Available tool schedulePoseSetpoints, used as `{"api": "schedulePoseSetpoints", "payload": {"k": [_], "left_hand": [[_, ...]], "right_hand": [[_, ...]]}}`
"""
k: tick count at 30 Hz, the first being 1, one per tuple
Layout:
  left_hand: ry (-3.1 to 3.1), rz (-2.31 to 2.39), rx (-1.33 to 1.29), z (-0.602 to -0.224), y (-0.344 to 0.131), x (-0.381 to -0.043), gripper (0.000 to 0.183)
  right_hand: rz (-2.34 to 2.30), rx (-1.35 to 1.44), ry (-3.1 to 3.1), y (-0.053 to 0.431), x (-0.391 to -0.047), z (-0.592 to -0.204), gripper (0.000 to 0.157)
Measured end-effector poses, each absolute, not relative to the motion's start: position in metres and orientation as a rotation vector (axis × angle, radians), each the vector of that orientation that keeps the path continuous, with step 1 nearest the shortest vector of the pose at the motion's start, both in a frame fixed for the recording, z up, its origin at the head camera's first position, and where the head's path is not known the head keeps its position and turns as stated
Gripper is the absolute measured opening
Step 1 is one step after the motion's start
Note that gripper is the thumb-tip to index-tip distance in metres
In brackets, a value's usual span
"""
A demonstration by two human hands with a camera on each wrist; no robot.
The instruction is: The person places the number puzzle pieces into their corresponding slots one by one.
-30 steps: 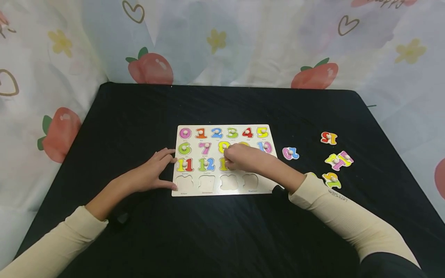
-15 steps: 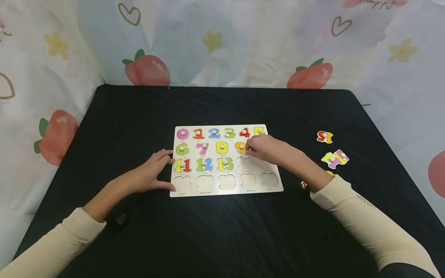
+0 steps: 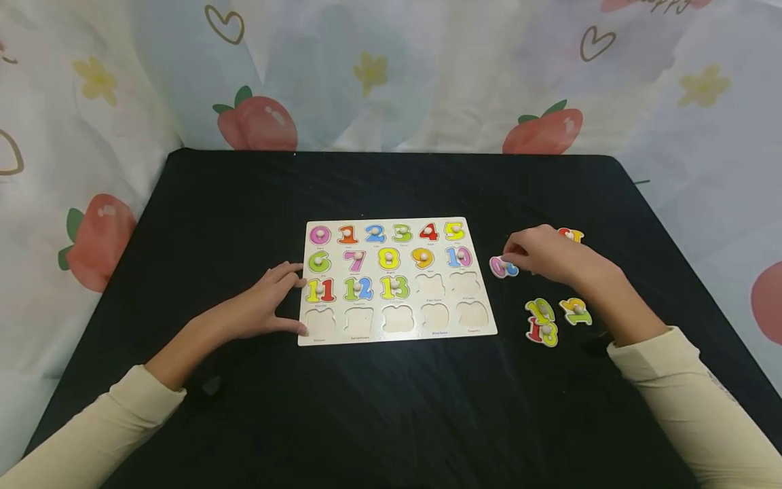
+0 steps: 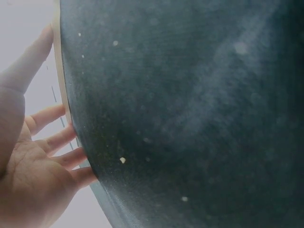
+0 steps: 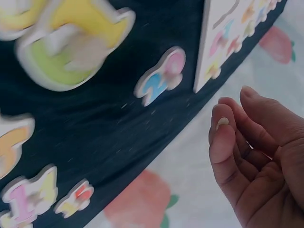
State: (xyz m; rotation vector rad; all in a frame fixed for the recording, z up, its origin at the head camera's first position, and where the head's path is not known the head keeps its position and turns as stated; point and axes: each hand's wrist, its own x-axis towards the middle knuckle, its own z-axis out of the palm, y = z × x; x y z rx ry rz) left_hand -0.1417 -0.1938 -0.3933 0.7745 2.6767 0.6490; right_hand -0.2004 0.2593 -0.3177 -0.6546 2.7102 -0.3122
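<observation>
My left hand (image 3: 265,305) rests at the left edge of a wooden number puzzle board (image 3: 366,339), thumb and fingers spread. In the left wrist view, the left hand's fingertips (image 4: 71,156) touch along a thin edge. My right hand (image 3: 544,255) is over the table right of the board, its fingers loosely curled with nothing visible between them. Close by its fingertips lies a pink-and-blue 20 puzzle piece (image 3: 497,267), which shows apart from the right hand (image 5: 259,156) in the right wrist view. Pegged number pieces 0 to 13 sit in the board; the lower recesses are bare.
Loose puzzle pieces lie right of the board: a red-and-green piece (image 3: 542,333) touching a green-and-yellow one (image 3: 540,310), a yellow-orange-green piece (image 3: 576,312), and a red-and-orange piece (image 3: 571,235) partly behind the right hand. The black-covered table (image 3: 366,414) meets a printed cloth backdrop (image 3: 427,81).
The right hand has left the board's second and third rows and moved right to the loose pieces. The left hand stays at the board's edge.
</observation>
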Motion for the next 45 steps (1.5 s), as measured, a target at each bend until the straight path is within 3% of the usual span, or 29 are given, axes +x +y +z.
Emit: {"api": "schedulePoseSetpoints", "payload": {"k": [23,32,45], "left_hand": [[2.675,0.659,0.793,-0.395,-0.196,-0.141,0.081],[2.673,0.669,0.786,-0.394,-0.195,-0.142,0.081],[2.668,0.662,0.777,-0.394,-0.195,-0.142,0.083]], "right_hand": [[-0.332,-0.418,2.706,0.333,-0.173,-0.329,0.02],[-0.215,-0.145,2.809,0.354,-0.164,-0.319,0.016],[-0.275,-0.242,2.786,0.369,-0.174,-0.342,0.024]]}}
